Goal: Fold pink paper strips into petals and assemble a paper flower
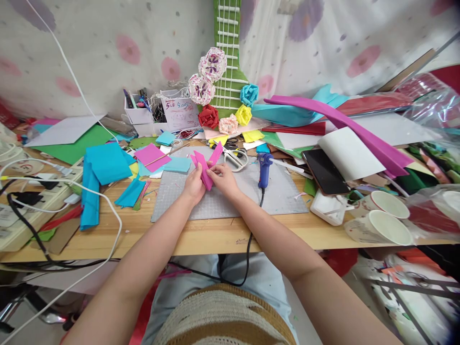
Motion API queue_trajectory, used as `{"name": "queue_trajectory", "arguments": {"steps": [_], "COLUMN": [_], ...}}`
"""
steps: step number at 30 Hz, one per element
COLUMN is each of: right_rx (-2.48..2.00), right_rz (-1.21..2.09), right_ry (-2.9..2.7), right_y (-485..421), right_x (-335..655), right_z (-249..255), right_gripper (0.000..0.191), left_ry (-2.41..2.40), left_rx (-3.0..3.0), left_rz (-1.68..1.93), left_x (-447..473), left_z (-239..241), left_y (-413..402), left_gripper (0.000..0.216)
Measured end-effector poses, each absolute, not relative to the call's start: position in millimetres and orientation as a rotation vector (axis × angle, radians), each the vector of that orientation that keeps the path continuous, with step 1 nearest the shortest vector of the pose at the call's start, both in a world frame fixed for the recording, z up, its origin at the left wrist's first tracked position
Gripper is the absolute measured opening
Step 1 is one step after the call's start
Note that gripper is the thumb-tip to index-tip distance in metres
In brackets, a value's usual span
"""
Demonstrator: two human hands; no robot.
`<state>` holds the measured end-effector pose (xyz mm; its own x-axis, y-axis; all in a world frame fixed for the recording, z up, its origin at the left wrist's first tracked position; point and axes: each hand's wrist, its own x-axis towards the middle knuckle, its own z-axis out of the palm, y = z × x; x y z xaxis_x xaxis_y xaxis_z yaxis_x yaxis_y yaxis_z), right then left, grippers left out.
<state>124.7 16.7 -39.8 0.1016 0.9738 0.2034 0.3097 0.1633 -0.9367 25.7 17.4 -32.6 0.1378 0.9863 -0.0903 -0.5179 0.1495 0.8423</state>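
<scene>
Pinching folded pink paper [206, 178] between left grip [194, 184] and right grip [224, 178], slanted mainly from far left to near right.

On the right side I see two paper cups [362, 227] near the front edge of the table [212, 237], and farther back a black phone [323, 172]. At left I notice a power strip [34, 221] with plugs [29, 197]; behind, a flowered cloth [97, 48] hangs.
</scene>
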Motion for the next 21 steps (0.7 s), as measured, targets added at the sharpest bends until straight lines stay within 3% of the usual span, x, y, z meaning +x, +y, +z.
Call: {"name": "queue_trajectory", "arguments": {"steps": [7,12,21], "right_rx": [-1.394,-1.432,-1.168], "right_rz": [0.471,0.467,1.083], "right_ry": [-1.705,-1.645,-1.473], "right_y": [10,4,13], "right_x": [123,124,127], "right_z": [-40,-33,-35], "right_gripper": [0.016,0.017,0.02], "left_ry": [0.734,0.705,0.684], "left_rx": [0.748,0.796,0.862], "left_rz": [1.224,1.236,1.24], "left_x": [25,22,24], "left_z": [-32,-34,-28], "left_y": [17,19,12], "left_gripper": [0.029,0.034,0.035]}}
